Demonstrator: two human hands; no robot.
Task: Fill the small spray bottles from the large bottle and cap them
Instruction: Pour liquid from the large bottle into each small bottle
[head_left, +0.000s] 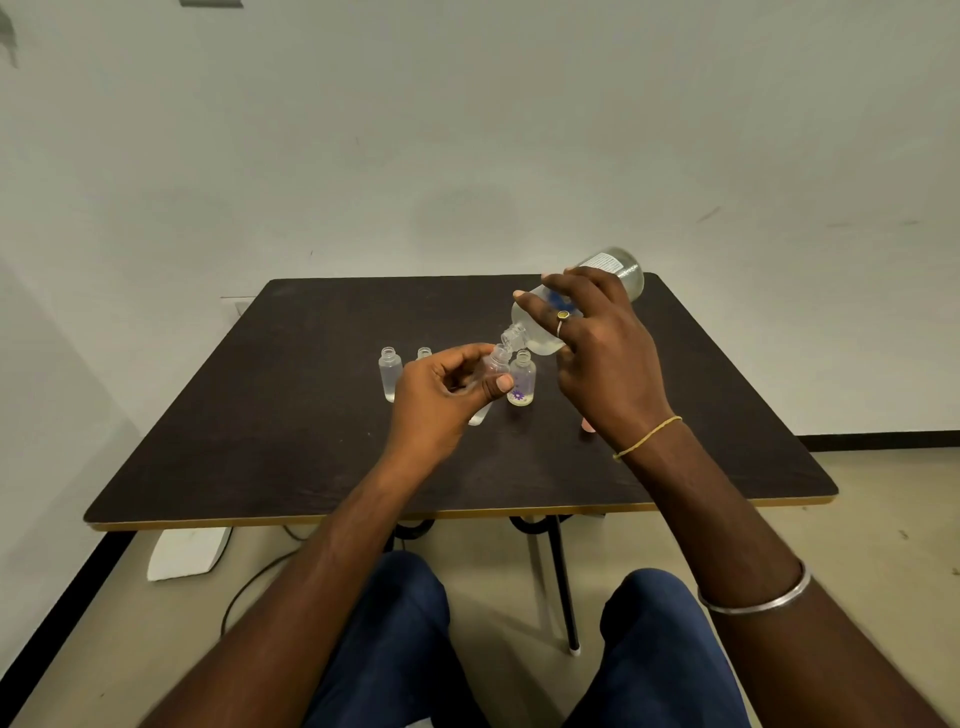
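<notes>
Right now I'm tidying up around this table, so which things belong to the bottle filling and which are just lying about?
Job: large bottle, tilted in the right hand; small bottle in the left hand; uncapped purple-printed bottle, plain bottle and half-hidden bottle on the table.
Lying about: white block and cable on the floor.

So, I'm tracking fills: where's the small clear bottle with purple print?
Head view: purple-print bottle stands on the dark table, between left hand and right hand, below the tilted large clear bottle.
</notes>
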